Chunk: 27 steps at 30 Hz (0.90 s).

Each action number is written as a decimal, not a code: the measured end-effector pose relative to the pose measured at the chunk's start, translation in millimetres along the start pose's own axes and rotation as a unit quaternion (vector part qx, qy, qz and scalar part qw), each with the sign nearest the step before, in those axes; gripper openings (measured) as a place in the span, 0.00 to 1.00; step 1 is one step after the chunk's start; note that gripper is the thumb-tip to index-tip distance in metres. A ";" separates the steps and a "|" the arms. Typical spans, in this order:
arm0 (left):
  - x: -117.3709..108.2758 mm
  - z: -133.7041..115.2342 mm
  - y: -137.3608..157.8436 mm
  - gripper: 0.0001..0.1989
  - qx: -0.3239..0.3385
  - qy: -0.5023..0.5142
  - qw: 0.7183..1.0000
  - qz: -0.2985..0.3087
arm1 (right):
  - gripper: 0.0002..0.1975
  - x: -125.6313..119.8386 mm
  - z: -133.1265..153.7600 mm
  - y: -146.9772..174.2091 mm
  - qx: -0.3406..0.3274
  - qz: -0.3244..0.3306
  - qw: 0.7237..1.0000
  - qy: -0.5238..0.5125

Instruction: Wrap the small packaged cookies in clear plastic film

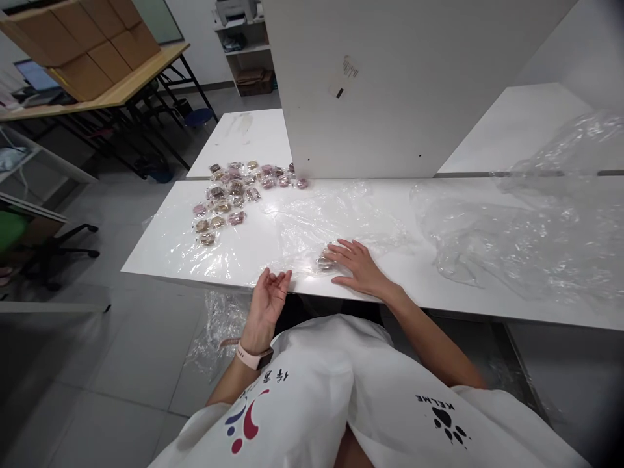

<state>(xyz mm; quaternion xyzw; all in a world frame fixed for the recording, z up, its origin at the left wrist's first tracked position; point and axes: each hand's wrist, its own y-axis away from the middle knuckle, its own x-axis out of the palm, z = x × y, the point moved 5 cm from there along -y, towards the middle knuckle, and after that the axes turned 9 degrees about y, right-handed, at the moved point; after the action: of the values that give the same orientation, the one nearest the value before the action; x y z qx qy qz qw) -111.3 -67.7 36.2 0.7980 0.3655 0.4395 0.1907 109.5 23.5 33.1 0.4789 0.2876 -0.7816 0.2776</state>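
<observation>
My right hand lies palm down near the table's front edge, its fingers spread and touching a small, roundish brown piece in clear wrap. The fingers partly cover that piece. To its left my left hand is palm up at the table edge, fingers loosely curled and apart. Its fingertips are beside a thin clear plastic film, with no held thing visible in them. Toward the left lie several small wrapped pieces, brown, tan and pinkish, such as a pink one and a tan one.
A white table runs across in front of me. Crumpled clear plastic covers its right part. A tall white panel stands at the back. More plastic hangs below the front edge. Cardboard boxes sit on a desk at far left.
</observation>
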 end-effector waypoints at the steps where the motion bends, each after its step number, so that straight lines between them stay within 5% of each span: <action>1: 7.2 4.9 3.4 0.15 0.000 -0.040 0.998 0.051 | 0.29 4.0 -4.8 -6.3 -0.010 0.020 1.000 -0.003; 4: 37.0 24.4 15.4 0.05 0.073 -0.247 0.932 0.254 | 0.31 10.4 -19.0 -17.7 -0.017 0.039 0.999 -0.032; 7: 56.1 44.3 12.8 0.24 0.175 -0.425 0.813 0.358 | 0.31 8.4 -24.9 -18.2 -0.017 0.031 0.998 -0.048; 9: 58.5 50.1 0.3 0.26 0.206 -0.474 0.774 0.367 | 0.29 4.4 -25.0 -13.9 -0.007 0.025 0.999 -0.047; 14: 55.0 40.3 -32.9 0.10 0.193 -0.497 0.782 0.322 | 0.21 -0.4 -24.8 -2.5 0.062 0.003 0.998 -0.016; 18: 74.2 38.7 -49.3 0.09 0.201 -0.627 0.684 0.315 | 0.18 4.1 -34.0 -10.0 0.175 0.001 0.984 -0.021; 21: 91.8 35.3 -55.6 0.13 0.271 -0.679 0.625 0.275 | 0.18 0.7 -39.6 -19.2 0.242 -0.037 0.970 0.002; 24: 98.4 31.4 -44.5 0.11 0.362 -0.647 0.598 0.306 | 0.19 -9.8 -35.0 -19.3 0.211 -0.113 0.969 0.063; 27: 88.6 37.1 -30.3 0.16 0.353 -0.613 0.572 0.415 | 0.19 -8.1 -25.1 -10.3 0.090 -0.104 0.988 0.076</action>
<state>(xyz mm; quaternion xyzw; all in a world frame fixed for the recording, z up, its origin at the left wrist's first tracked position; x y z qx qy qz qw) -62.0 19.5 46.9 0.9450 -0.0835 -0.2877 -0.1311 120.1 49.7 32.9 0.5273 0.2846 -0.7903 0.1278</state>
